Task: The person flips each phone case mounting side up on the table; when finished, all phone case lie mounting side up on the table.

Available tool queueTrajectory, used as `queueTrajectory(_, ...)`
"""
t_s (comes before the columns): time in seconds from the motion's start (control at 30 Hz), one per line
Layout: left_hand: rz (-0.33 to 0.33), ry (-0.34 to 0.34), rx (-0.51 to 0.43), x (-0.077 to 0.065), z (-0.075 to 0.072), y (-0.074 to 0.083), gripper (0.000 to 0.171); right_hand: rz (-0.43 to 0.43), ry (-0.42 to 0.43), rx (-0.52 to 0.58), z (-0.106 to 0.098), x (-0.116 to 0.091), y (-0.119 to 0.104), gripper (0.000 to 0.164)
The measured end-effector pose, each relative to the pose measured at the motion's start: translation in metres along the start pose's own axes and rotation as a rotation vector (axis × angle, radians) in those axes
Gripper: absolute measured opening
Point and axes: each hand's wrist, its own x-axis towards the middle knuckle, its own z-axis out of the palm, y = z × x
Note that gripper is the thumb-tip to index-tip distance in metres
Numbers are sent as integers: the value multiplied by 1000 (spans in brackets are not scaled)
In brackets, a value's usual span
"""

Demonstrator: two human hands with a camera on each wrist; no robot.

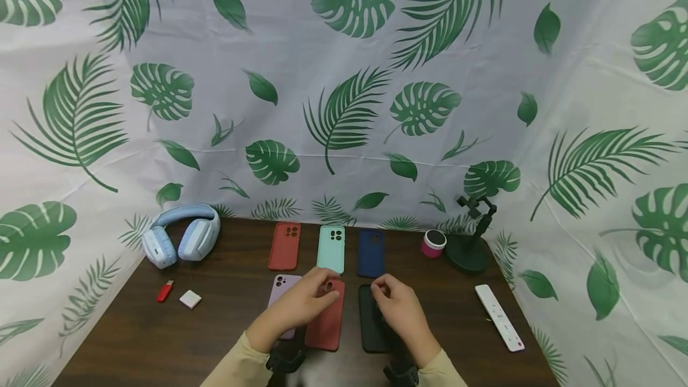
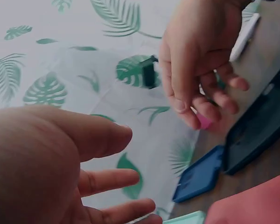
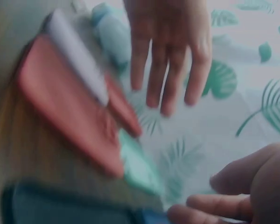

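Two rows of phone cases lie on the dark wooden table. My left hand [image 1: 301,300] hovers over the top of the near red phone case [image 1: 325,327], fingers extended and holding nothing. It also overlaps the purple phone case [image 1: 278,294] in the head view. Above the black phone case [image 1: 371,330] is my right hand [image 1: 400,303], its fingers loosely bent with nothing between them. In the left wrist view, the right hand [image 2: 200,56] hangs with its fingers apart. Behind lie another red phone case [image 1: 283,254], a mint one [image 1: 329,255] and a blue one [image 1: 371,255].
Blue headphones [image 1: 199,237] rest at the back left, with a red USB stick [image 1: 165,291] and a small white square item [image 1: 190,299] before them. To the right are a pink jar [image 1: 432,246], a dark green stand [image 1: 467,255] and a white remote [image 1: 500,318]. Leaf-print cloth [image 1: 290,112] hangs behind.
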Motion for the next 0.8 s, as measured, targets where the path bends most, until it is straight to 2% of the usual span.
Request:
queueTrajectory(0.13,-66,4,27,0,-12,4,44,-8,-63,-70,3,3,-27,15)
queueTrajectory(0.23,-109,36,71,1,-15,5,45,-45,-78,-176,6,6,-45,23)
queueTrajectory(0.27,-126,47,85,1,-14,4,44,-42,-98,-170,8,7,-49,26)
queueTrajectory(0.37,-180,63,112,0,-12,1,45,-26,-173,-112,15,9,-57,39)
queueTrajectory(0.47,-207,52,137,0,-8,-4,48,16,-255,-12,23,10,-57,49)
queueTrajectory(0.63,-195,46,170,1,0,-11,47,82,-362,108,31,10,-49,57)
queueTrajectory(0.8,-198,23,183,0,4,-10,37,90,-376,159,33,8,-46,57)
